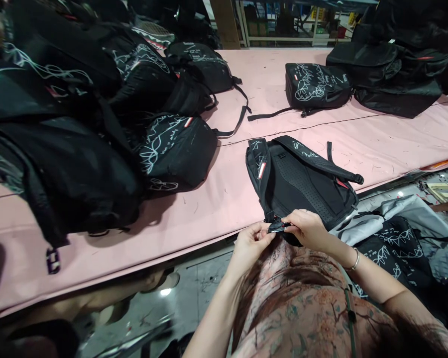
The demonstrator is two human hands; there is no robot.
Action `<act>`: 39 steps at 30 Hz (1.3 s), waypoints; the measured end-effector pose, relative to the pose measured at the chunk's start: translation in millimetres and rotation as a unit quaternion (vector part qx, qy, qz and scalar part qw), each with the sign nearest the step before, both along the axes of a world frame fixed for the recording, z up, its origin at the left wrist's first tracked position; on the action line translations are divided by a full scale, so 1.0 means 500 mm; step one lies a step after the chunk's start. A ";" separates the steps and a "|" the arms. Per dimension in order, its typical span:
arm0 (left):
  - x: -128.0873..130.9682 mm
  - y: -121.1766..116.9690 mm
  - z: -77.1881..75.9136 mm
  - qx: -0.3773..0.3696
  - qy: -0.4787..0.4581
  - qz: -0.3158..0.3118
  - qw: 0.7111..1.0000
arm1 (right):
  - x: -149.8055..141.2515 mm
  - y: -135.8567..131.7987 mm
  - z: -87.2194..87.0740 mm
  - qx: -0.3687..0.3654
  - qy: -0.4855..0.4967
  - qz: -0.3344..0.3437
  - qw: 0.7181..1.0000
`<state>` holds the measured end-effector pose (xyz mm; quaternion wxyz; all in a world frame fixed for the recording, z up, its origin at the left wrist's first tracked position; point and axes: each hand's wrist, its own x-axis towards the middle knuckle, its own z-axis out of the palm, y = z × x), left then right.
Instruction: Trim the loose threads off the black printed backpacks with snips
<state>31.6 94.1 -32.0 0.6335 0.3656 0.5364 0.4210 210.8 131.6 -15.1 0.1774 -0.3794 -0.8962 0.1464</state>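
A black backpack [306,174] lies on the pink-covered table [194,214] with its padded back panel and two shoulder straps facing up. At its near left corner, my left hand [253,243] pinches one end of a short black strap piece [277,227]. My right hand [306,229] grips the other end, fingers closed. Both hands are close together just over the table's near edge. Whether the piece carries a buckle is too small to make out.
Black backpacks with white scribble print are heaped at the left [78,164], one nearer the middle [179,154]. Further bags [317,87] stand at the back right. Below the right edge, more printed bags [395,248] lie beside grey cloth. Loose threads dot the table.
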 end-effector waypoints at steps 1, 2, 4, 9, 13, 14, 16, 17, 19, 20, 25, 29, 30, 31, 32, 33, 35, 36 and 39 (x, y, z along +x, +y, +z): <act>0.001 0.000 0.000 0.000 0.002 -0.005 1.000 | 0.001 0.000 0.000 -0.001 0.002 0.001 1.000; 0.001 0.001 0.001 0.000 0.003 -0.008 1.000 | 0.002 0.001 0.001 0.000 0.003 0.002 1.000; 0.003 0.002 0.003 0.000 0.005 -0.017 1.000 | 0.004 0.002 0.003 0.007 -0.002 0.005 1.000; 0.004 0.004 0.012 -0.005 0.011 -0.025 1.000 | 0.005 0.011 0.009 0.031 -0.050 0.024 0.998; 0.004 0.004 0.010 -0.012 0.001 -0.027 1.000 | 0.007 0.026 0.012 0.044 -0.091 0.051 0.994; 0.004 0.005 0.008 -0.012 -0.001 -0.028 1.000 | 0.007 0.029 0.012 0.046 -0.094 0.055 0.993; 0.003 0.005 0.003 -0.015 -0.004 -0.028 0.999 | 0.009 0.034 0.011 0.047 -0.090 0.060 0.993; 0.003 0.006 0.002 -0.017 -0.007 -0.027 0.999 | 0.009 0.034 0.009 0.047 -0.085 0.061 0.993; 0.001 0.007 0.000 -0.026 -0.015 -0.018 0.999 | 0.010 0.033 0.006 0.045 -0.066 0.058 0.995; -0.001 0.008 0.000 -0.029 -0.019 -0.013 0.999 | 0.010 0.032 0.004 0.043 -0.051 0.054 0.996; -0.003 0.011 0.001 -0.041 -0.050 0.001 0.998 | 0.008 0.027 -0.008 0.028 0.008 0.029 0.999; -0.005 0.013 -0.005 -0.058 -0.098 0.010 0.993 | 0.005 0.031 -0.011 0.029 0.032 0.026 0.999; -0.007 0.013 -0.008 -0.065 -0.117 0.016 0.991 | 0.004 0.031 -0.011 0.019 0.055 0.012 0.998; -0.009 0.013 -0.012 -0.077 -0.148 0.026 0.986 | 0.004 0.031 -0.011 0.005 0.083 -0.011 0.996; -0.012 0.013 -0.015 -0.093 -0.187 0.036 0.977 | 0.003 0.029 -0.013 -0.012 0.110 -0.036 0.993; -0.013 0.013 -0.020 -0.111 -0.230 0.046 0.966 | 0.003 0.027 -0.016 -0.028 0.131 -0.060 0.989; -0.015 0.012 -0.029 -0.146 -0.310 0.063 0.937 | 0.002 0.017 -0.025 -0.047 0.153 -0.088 0.983; -0.014 0.012 -0.033 -0.161 -0.342 0.071 0.923 | 0.002 0.011 -0.031 -0.045 0.157 -0.089 0.983; -0.010 0.012 -0.043 -0.200 -0.396 0.093 0.891 | 0.004 -0.005 -0.053 -0.014 0.152 -0.076 0.985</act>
